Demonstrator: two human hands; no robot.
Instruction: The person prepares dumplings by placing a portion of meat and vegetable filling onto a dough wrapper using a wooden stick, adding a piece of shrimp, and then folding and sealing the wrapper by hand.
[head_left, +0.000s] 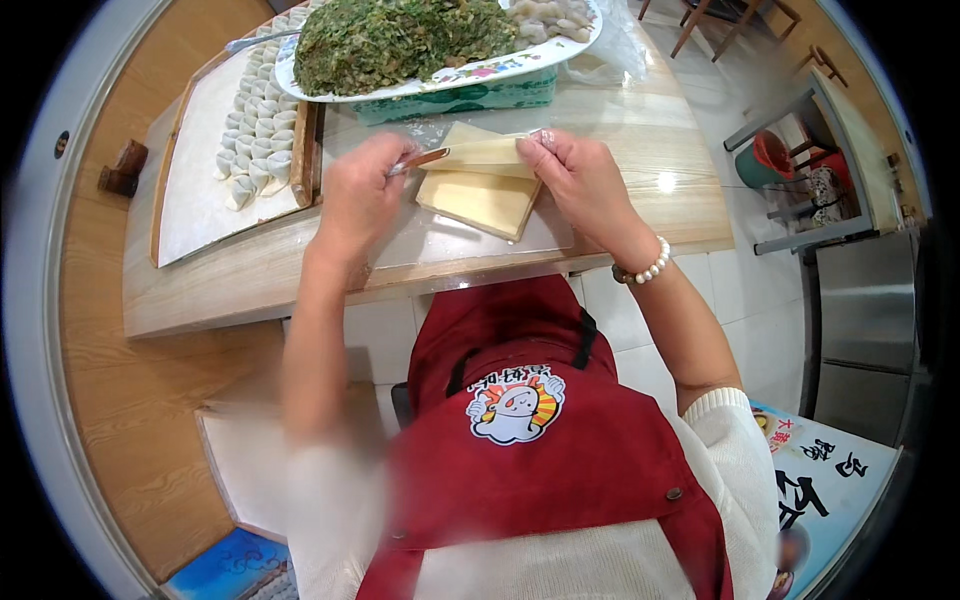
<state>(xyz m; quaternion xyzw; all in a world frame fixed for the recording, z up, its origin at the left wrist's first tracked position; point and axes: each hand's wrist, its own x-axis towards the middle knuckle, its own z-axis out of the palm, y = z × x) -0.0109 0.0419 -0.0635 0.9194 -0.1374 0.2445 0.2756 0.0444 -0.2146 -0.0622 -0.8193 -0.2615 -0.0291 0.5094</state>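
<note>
In my left hand (365, 180) is a slim filling spatula (421, 160), its narrow tip pointing right over the dough sheets. The fingers of that hand are a little blurred. My right hand (581, 180) pinches the edge of a thin, pale-yellow wonton wrapper (487, 154) between thumb and fingers. That wrapper is lifted and partly bent above a stack of square wrappers (480, 201), which lies on a clear mat (405, 244) at the table's front edge. Whether my left fingers also touch the lifted wrapper, I cannot tell.
Beyond my hands, an oval plate (360, 96) of green minced filling (405, 45) and peeled shrimp (551, 21) rests on a green box (457, 97). Left of it, a wood-rimmed tray (206, 180) carries rows of folded wontons (259, 139). A plastic bag (611, 52) lies at the right.
</note>
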